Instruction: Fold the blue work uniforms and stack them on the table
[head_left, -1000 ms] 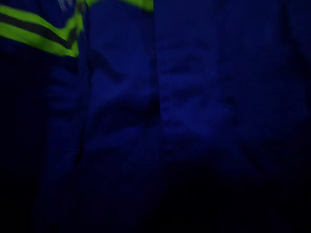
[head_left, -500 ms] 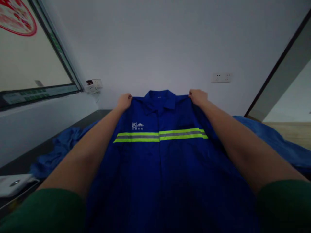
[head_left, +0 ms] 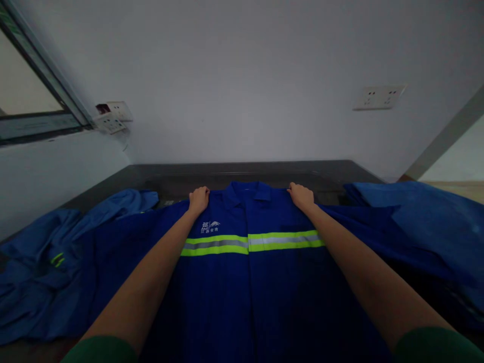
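A dark blue work jacket [head_left: 223,287] with a collar, a white chest logo and a yellow-green and silver reflective band is spread front side up over the dark table. My left hand [head_left: 198,200] grips its shoulder on the left of the collar, fingers closed on the cloth. On the other side of the collar, my right hand [head_left: 301,195] pinches the opposite shoulder. The sleeves stretch out to both sides beneath or beyond my forearms. The jacket's lower part is dim and runs out of view.
Crumpled lighter blue clothing [head_left: 49,272] lies at the left. More blue cloth [head_left: 434,212] is heaped at the right. The dark tabletop [head_left: 242,169] meets a wall carrying sockets [head_left: 379,97] at right and others [head_left: 109,122] at left.
Both hands have lowered the jacket from a raised position toward the tabletop, still holding its shoulders. The sleeves now spread sideways. The view has shifted, showing the table's back edge.
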Available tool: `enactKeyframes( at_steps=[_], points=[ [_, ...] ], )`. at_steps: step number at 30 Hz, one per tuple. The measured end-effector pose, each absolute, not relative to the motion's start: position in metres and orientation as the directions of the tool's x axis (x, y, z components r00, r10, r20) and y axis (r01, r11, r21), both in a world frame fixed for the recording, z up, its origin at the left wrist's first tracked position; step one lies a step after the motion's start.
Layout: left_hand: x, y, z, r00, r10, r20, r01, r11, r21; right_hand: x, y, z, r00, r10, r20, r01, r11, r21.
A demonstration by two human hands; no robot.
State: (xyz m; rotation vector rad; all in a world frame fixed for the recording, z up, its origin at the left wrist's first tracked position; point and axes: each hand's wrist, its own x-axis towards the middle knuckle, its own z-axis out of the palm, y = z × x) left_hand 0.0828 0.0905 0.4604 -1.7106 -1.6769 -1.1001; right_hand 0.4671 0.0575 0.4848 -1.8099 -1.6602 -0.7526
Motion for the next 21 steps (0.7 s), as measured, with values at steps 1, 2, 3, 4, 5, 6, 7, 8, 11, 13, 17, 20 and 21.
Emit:
enactKeyframes(
  at_steps=[1, 2, 3, 4, 5, 6, 7, 8, 11, 13, 17, 20, 21],
  points=[
    [0.081, 0.095, 0.462, -0.074, 0.572, 0.817, 0.979, -0.114, 0.169, 0.468, 0.062, 0.486, 0.063, 0.683, 0.727, 0.997, -0.075, -0.016],
    [0.079, 0.098, 0.464, -0.059, 0.569, 0.821, 0.982, -0.113, 0.149, 0.470, 0.065, 0.488, 0.055, 0.685, 0.727, 0.996, -0.084, 0.003],
    [0.077, 0.100, 0.466, -0.038, 0.564, 0.825, 0.985, -0.115, 0.125, 0.471, 0.068, 0.490, 0.045, 0.689, 0.724, 0.995, -0.093, 0.026],
    [0.075, 0.102, 0.468, -0.019, 0.562, 0.827, 0.987, -0.119, 0.103, 0.474, 0.069, 0.492, 0.030, 0.695, 0.718, 0.994, -0.098, 0.052],
    [0.074, 0.103, 0.470, -0.003, 0.563, 0.827, 0.988, -0.125, 0.088, 0.476, 0.070, 0.493, 0.016, 0.701, 0.713, 0.992, -0.101, 0.077],
    [0.072, 0.104, 0.471, 0.008, 0.567, 0.824, 0.988, -0.133, 0.081, 0.479, 0.070, 0.494, 0.000, 0.706, 0.708, 0.990, -0.101, 0.100],
    [0.071, 0.104, 0.472, 0.014, 0.573, 0.819, 0.987, -0.140, 0.081, 0.483, 0.069, 0.494, -0.014, 0.711, 0.703, 0.988, -0.100, 0.121],
    [0.070, 0.103, 0.472, 0.017, 0.577, 0.817, 0.986, -0.144, 0.081, 0.486, 0.067, 0.493, -0.027, 0.711, 0.703, 0.986, -0.098, 0.137],
    [0.072, 0.098, 0.469, 0.017, 0.519, 0.855, 0.991, -0.122, 0.054, 0.490, 0.058, 0.491, -0.063, 0.648, 0.759, 0.982, -0.097, 0.164],
    [0.082, 0.095, 0.467, 0.030, 0.462, 0.886, 0.992, -0.119, 0.028, 0.482, 0.052, 0.491, -0.101, 0.585, 0.805, 0.984, -0.059, 0.166],
    [0.113, 0.095, 0.463, 0.194, 0.513, 0.836, 0.951, -0.307, -0.032, 0.438, 0.051, 0.495, -0.243, 0.586, 0.773, 0.966, 0.215, 0.141],
    [0.130, 0.096, 0.457, 0.264, 0.598, 0.756, 0.930, -0.366, -0.035, 0.403, 0.057, 0.488, -0.336, 0.625, 0.705, 0.929, 0.345, 0.137],
    [0.131, 0.097, 0.455, 0.270, 0.624, 0.733, 0.932, -0.360, -0.037, 0.395, 0.059, 0.484, -0.352, 0.636, 0.687, 0.924, 0.355, 0.145]
  ],
)
